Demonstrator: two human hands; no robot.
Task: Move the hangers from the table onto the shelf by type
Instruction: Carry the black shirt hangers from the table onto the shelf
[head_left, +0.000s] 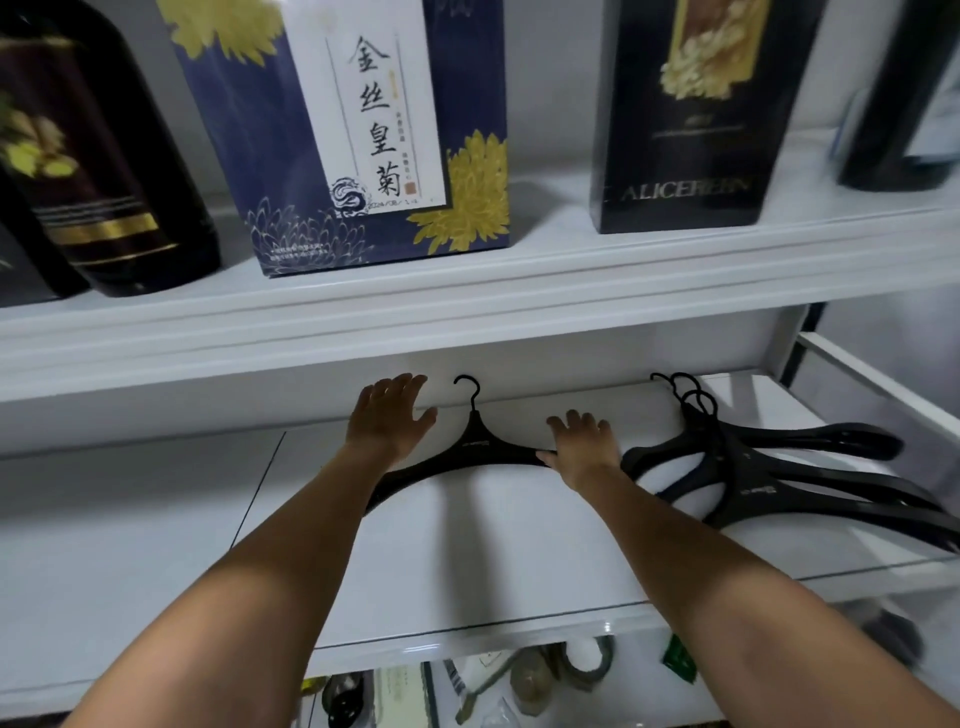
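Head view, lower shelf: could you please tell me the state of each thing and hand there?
Single hanger: lying flat, hook toward the back.
Hanger pile: stacked flat, to its right.
Left hand: open, fingers spread, by the hanger's left arm.
Right hand: open, on its right arm.

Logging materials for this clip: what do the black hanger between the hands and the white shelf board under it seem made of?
Black wide-shouldered hanger: probably moulded plastic, smooth with a dull sheen; its thin hook looks like dark wire. White shelf board: likely laminated or lacquered board, glossy, with highlights along its front edge.
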